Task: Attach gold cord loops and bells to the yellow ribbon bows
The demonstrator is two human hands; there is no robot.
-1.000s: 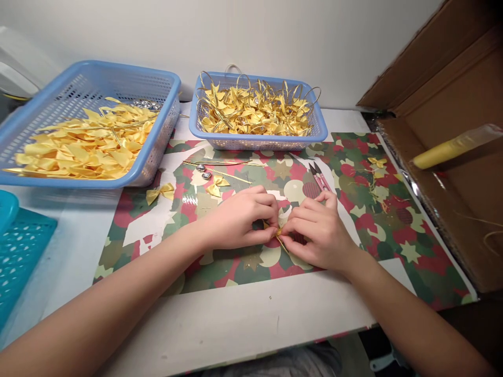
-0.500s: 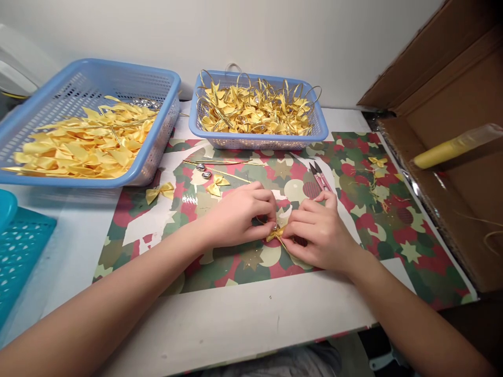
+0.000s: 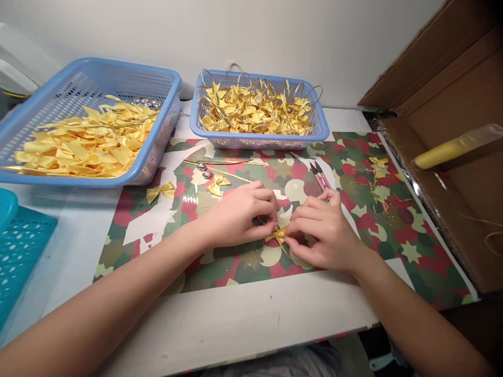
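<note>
A small yellow ribbon bow (image 3: pixel 278 235) lies between my two hands, with a silver bell at its middle and thin gold cord trailing from it. My left hand (image 3: pixel 251 214) is closed in a pinch at the bow's left side and bell. On the other side, the fingertips of my right hand (image 3: pixel 322 228) pinch the bow's right loop. Just beyond the right hand lie thread snips (image 3: pixel 321 177) with pink handles. Past my left hand are a loose yellow bow (image 3: pixel 218 184), two silver bells (image 3: pixel 205 170) and lengths of gold cord (image 3: pixel 231 174).
A blue basket (image 3: pixel 157 157) of yellow bows and bells stands at left. Another blue basket (image 3: pixel 267 140) at the back holds bows with gold cord loops. A teal basket (image 3: pixel 31 230) sits at the left edge. A cardboard box (image 3: pixel 444 209) borders the right, beside thread scraps (image 3: pixel 379 193).
My right hand has shifted slightly right along the bow, and more of its right loop shows. My left hand stays in place.
</note>
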